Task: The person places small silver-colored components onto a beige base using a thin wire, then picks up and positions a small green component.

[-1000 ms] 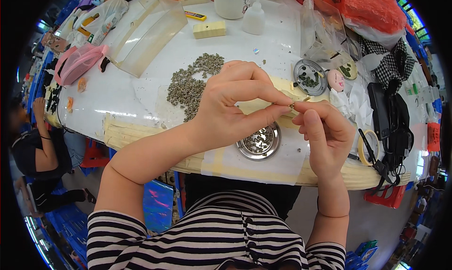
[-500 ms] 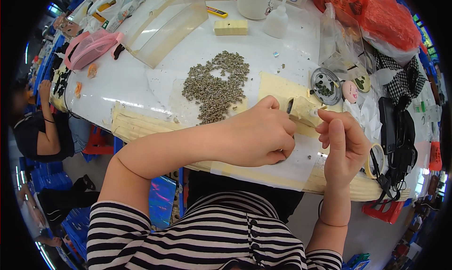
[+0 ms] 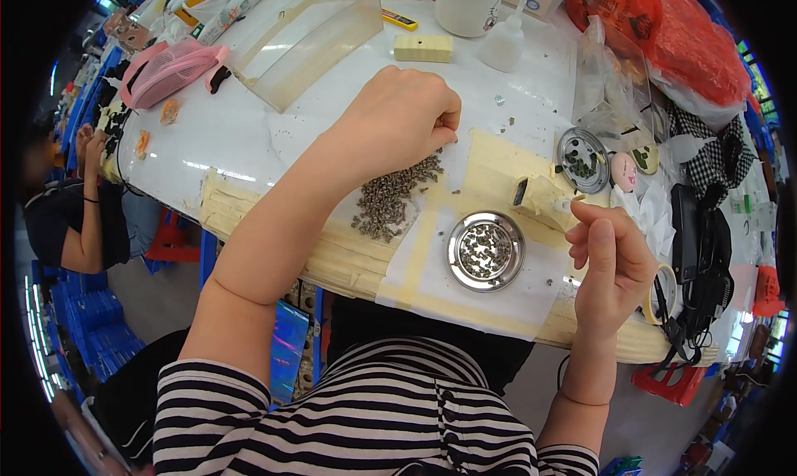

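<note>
White tabletop [image 3: 224, 148]: glossy, crowded around the edges.
Left hand [image 3: 398, 115]: it's swung off the shiny round metal dish [image 3: 453, 256] to the pile of small grey-brown pieces [image 3: 386, 203], so loose pieces are within reach; fingertips narrowed, can't tell if one's pinched.
Right hand [image 3: 614, 264]: loosely curled beside the pale-yellow taped block [image 3: 541, 197]; can't tell if anything's held.
Dish: now uncovered, pieces scattered inside.
Pile: upper part blocked by left hand.
Beyond: dark green bits [image 3: 584, 162], red plastic bag [image 3: 697, 52].
</note>
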A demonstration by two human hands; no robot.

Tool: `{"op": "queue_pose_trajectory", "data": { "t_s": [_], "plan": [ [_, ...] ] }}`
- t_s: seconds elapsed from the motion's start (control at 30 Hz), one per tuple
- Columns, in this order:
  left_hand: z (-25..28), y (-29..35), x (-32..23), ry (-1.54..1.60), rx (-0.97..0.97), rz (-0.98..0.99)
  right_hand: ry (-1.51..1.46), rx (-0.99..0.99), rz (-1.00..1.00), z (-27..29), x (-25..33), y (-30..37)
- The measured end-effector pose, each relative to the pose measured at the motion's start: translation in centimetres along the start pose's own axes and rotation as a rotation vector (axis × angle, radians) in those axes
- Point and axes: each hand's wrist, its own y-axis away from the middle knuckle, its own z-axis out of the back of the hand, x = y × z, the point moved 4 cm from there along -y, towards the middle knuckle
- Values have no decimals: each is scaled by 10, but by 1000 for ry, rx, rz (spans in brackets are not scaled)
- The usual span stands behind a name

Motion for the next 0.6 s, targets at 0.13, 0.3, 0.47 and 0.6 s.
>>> {"op": "queue_pose_trajectory", "data": {
  "t_s": [0.13,0.3,0.47,0.6],
  "plan": [
    [-4,-1,0,11,55,23,15,7,7,0,0,0],
    [-3,0,1,49,50,15,-2,-3,-5,-1,1,0],
    [9,1,-29,609,-166,-64,26,35,19,-1,-1,0],
    [-1,13,-55,791,-217,-344,-40,113,-52,-13,-1,-2]
  ]
}}
